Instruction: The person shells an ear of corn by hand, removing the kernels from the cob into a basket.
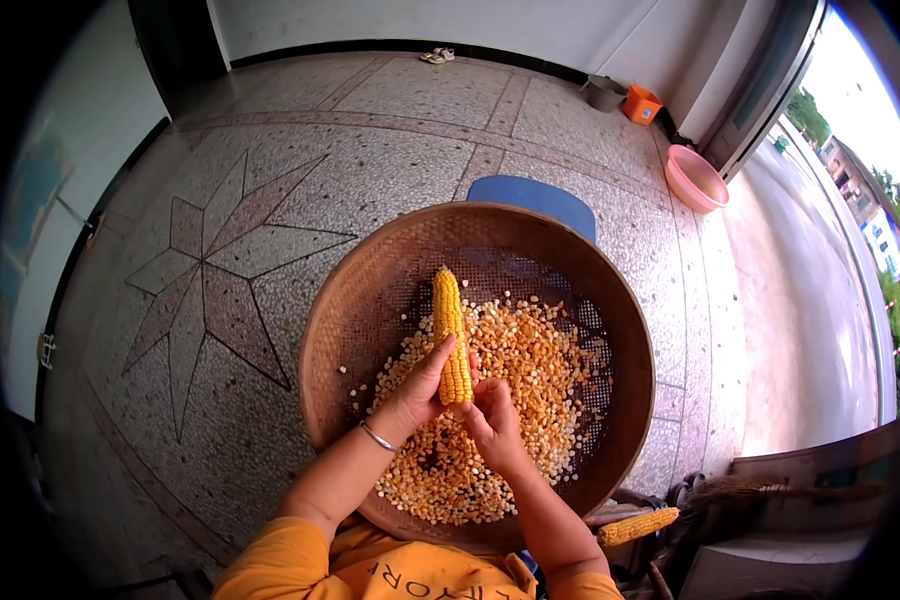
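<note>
A yellow corn cob full of kernels points away from me above a round woven bamboo sieve. My left hand is wrapped around its lower left side, thumb along the rows. At the cob's near end my right hand pinches with thumb and forefinger; whether a kernel is between them cannot be made out. Loose corn kernels, orange, yellow and whitish, cover much of the sieve's mesh floor beneath both hands. The sieve lies just in front of my body.
A blue board or seat shows past the sieve's far rim. Another corn cob lies at right, near a broom. Along the far right stand a pink basin, an orange container and a grey bucket. Shoes rest by the wall.
</note>
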`<action>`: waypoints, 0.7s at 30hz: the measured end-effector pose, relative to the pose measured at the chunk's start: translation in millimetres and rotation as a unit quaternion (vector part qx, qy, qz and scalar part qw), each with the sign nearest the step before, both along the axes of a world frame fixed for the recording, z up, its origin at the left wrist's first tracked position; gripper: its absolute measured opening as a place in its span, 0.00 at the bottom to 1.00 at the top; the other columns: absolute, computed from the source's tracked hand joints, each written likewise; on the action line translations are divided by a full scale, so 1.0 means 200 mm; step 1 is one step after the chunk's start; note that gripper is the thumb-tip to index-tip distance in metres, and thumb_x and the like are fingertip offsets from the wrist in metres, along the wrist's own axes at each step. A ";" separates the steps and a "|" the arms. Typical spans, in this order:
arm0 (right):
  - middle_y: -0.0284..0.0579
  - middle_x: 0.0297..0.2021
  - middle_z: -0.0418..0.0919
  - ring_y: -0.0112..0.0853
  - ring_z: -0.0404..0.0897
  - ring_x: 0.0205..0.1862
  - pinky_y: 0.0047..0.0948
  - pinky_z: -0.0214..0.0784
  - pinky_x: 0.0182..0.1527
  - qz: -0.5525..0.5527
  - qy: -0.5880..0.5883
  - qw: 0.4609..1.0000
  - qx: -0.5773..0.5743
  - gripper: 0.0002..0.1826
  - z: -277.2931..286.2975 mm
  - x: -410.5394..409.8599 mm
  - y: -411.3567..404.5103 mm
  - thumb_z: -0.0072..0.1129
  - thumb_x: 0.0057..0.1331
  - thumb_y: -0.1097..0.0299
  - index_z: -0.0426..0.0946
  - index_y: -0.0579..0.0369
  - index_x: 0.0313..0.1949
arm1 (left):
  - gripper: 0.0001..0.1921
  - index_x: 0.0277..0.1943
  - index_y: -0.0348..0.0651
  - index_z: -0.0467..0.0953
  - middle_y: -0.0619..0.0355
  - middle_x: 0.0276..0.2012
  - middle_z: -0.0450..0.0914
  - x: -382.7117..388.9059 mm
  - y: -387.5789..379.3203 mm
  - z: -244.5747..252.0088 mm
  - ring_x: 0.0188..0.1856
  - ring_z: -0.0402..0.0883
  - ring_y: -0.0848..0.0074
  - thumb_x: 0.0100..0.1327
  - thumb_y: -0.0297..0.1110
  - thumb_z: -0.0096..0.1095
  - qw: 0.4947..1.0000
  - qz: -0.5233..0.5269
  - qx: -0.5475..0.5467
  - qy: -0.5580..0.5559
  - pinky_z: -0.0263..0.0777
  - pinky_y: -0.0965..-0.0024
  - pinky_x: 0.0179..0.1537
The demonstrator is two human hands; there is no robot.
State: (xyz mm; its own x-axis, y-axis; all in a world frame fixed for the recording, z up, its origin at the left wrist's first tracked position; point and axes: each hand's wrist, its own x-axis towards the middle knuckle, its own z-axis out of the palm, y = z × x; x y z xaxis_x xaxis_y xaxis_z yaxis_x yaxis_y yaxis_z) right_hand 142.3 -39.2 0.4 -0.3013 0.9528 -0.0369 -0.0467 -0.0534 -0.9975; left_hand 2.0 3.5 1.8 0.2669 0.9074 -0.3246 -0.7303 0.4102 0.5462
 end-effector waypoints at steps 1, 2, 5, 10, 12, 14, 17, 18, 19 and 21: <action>0.39 0.30 0.71 0.22 0.70 0.29 0.20 0.65 0.31 -0.008 -0.024 0.999 0.025 0.11 -0.01 -0.01 0.00 0.50 0.67 0.71 0.57 0.58 0.43 | 0.23 0.49 0.43 0.65 0.60 0.32 0.73 0.00 0.00 -0.01 0.33 0.75 0.79 0.62 0.52 0.57 1.000 -0.005 0.004 -0.005 0.75 0.74 0.38; 0.38 0.28 0.70 0.21 0.69 0.27 0.19 0.64 0.29 -0.017 -0.048 0.997 0.050 0.09 -0.02 -0.01 -0.01 0.47 0.67 0.73 0.57 0.58 0.42 | 0.24 0.53 0.43 0.63 0.59 0.33 0.73 -0.01 0.00 -0.02 0.33 0.75 0.79 0.63 0.51 0.56 1.000 -0.011 0.008 -0.010 0.75 0.74 0.38; 0.38 0.27 0.69 0.20 0.67 0.25 0.20 0.62 0.28 -0.046 -0.165 0.975 0.143 0.06 -0.03 -0.03 -0.02 0.42 0.65 0.75 0.58 0.57 0.41 | 0.24 0.53 0.42 0.63 0.59 0.33 0.73 0.00 -0.01 -0.04 0.32 0.75 0.79 0.63 0.51 0.56 0.999 0.000 0.024 0.025 0.75 0.74 0.37; 0.40 0.25 0.68 0.22 0.65 0.18 0.20 0.58 0.18 -0.061 -0.081 0.995 -0.004 0.06 -0.04 -0.04 -0.01 0.38 0.60 0.79 0.59 0.57 0.37 | 0.22 0.43 0.43 0.67 0.60 0.29 0.74 0.01 0.00 -0.01 0.30 0.77 0.78 0.60 0.54 0.60 0.999 0.011 0.006 0.045 0.77 0.72 0.33; 0.40 0.24 0.69 0.23 0.66 0.16 0.21 0.57 0.16 -0.037 0.106 0.976 -0.186 0.08 0.00 -0.01 0.02 0.37 0.58 0.82 0.60 0.56 0.36 | 0.23 0.51 0.46 0.65 0.60 0.32 0.73 -0.01 0.00 -0.01 0.31 0.75 0.78 0.62 0.52 0.57 1.000 -0.017 -0.018 -0.008 0.75 0.73 0.34; 0.40 0.25 0.69 0.24 0.67 0.16 0.21 0.58 0.16 -0.036 0.116 0.977 -0.175 0.09 -0.01 -0.02 0.02 0.36 0.56 0.83 0.61 0.56 0.36 | 0.23 0.51 0.46 0.65 0.60 0.32 0.73 -0.02 0.01 -0.03 0.31 0.75 0.78 0.62 0.52 0.57 1.000 -0.020 -0.011 -0.016 0.75 0.74 0.34; 0.38 0.25 0.69 0.23 0.66 0.17 0.20 0.59 0.18 -0.037 0.099 0.983 -0.153 0.07 0.00 -0.02 0.01 0.39 0.59 0.80 0.62 0.56 0.37 | 0.23 0.52 0.45 0.65 0.59 0.33 0.73 -0.02 0.02 -0.03 0.31 0.74 0.78 0.63 0.52 0.57 0.999 -0.031 0.002 -0.034 0.74 0.74 0.36; 0.37 0.25 0.68 0.21 0.66 0.18 0.19 0.58 0.19 -0.042 0.072 0.990 -0.110 0.05 0.00 -0.02 0.01 0.43 0.62 0.77 0.62 0.56 0.38 | 0.23 0.52 0.45 0.65 0.59 0.33 0.73 -0.02 0.02 -0.03 0.31 0.74 0.79 0.63 0.51 0.56 0.999 -0.023 0.006 -0.033 0.74 0.74 0.36; 0.36 0.25 0.68 0.20 0.65 0.18 0.18 0.58 0.19 -0.046 0.046 0.996 -0.067 0.06 -0.01 -0.02 0.00 0.47 0.64 0.73 0.61 0.56 0.38 | 0.22 0.52 0.44 0.65 0.59 0.33 0.73 -0.02 0.02 -0.03 0.31 0.74 0.79 0.63 0.50 0.56 0.999 -0.016 0.011 -0.033 0.75 0.73 0.36; 0.34 0.25 0.67 0.19 0.64 0.19 0.18 0.57 0.20 -0.043 0.029 0.998 -0.032 0.08 -0.02 -0.03 0.00 0.50 0.65 0.69 0.61 0.56 0.38 | 0.22 0.52 0.44 0.65 0.59 0.33 0.72 -0.02 0.01 -0.01 0.32 0.74 0.79 0.63 0.50 0.56 0.999 -0.018 0.010 -0.038 0.75 0.73 0.36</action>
